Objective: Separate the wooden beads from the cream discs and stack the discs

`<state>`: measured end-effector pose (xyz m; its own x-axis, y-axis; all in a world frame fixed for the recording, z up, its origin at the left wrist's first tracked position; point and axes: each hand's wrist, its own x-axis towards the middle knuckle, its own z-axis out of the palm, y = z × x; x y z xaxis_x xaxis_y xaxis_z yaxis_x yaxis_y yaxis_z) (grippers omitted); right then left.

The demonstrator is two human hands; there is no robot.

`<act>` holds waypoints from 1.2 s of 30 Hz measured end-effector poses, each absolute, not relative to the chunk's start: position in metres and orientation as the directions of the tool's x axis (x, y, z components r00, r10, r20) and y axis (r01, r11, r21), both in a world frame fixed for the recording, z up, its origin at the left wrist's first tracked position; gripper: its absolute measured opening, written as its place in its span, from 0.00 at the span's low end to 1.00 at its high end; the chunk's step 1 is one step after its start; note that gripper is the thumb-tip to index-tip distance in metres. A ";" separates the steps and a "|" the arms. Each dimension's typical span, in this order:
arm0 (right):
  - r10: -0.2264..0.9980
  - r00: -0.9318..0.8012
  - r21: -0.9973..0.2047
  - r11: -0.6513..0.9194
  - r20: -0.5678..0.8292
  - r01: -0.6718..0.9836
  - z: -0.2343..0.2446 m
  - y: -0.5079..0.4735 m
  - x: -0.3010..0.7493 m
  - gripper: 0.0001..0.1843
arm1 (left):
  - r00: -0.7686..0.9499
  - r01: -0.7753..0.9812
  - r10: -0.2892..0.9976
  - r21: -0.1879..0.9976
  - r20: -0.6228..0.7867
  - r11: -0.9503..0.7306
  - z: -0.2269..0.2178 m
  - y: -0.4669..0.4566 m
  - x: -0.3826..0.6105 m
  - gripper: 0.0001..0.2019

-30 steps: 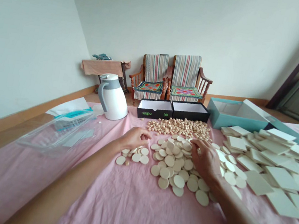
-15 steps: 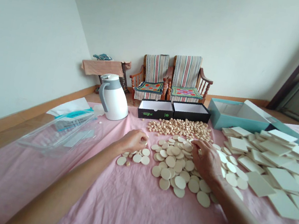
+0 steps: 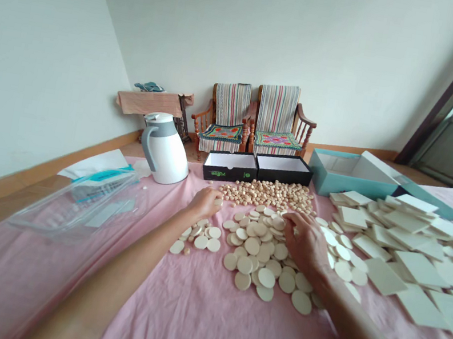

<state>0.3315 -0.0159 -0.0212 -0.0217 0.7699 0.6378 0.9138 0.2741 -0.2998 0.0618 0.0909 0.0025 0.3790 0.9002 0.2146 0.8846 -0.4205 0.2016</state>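
Note:
My left hand [image 3: 206, 203] is closed, its fingertips curled together at the left edge of the heap of small wooden beads [image 3: 268, 193]. Something pale shows at those fingertips, too small to make out. Below that hand lies a small group of round pale discs [image 3: 201, 242] with a loose bead beside it. Over the right part of the larger pile of round discs [image 3: 264, 248] is my right hand [image 3: 308, 241], thumb and fingers bent together at the discs. What it pinches, if anything, is hidden.
Square pale tiles [image 3: 424, 269] are heaped on the right. Behind the beads stand two black boxes [image 3: 229, 174] and a teal box [image 3: 343, 183]. A white jug [image 3: 168, 154] and a clear plastic tray [image 3: 56, 222] are on the left of the pink cloth [image 3: 200, 327].
My left hand has moved away from the small disc group, up towards the beads. The right hand has stayed at the disc pile. The whole view has shifted slightly.

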 end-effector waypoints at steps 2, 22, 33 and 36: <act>0.767 -0.026 -0.295 0.277 0.641 0.915 -0.021 -0.016 0.331 0.11 | 0.351 0.894 0.910 0.209 0.219 -0.395 0.000 0.092 0.064 0.08; 0.721 0.033 -0.323 0.268 0.692 0.908 -0.016 -0.016 0.336 0.10 | 0.591 0.508 0.716 0.518 0.372 -0.689 0.020 0.042 0.137 0.11; 0.715 -0.024 -0.311 0.333 0.698 0.890 -0.015 -0.019 0.330 0.11 | 0.521 0.430 0.773 0.672 0.361 -0.603 0.018 0.038 0.117 0.11; 0.721 -0.056 -0.300 0.355 0.691 0.885 -0.015 -0.019 0.327 0.12 | 0.504 0.538 0.809 0.623 0.302 -0.568 0.026 0.040 0.083 0.08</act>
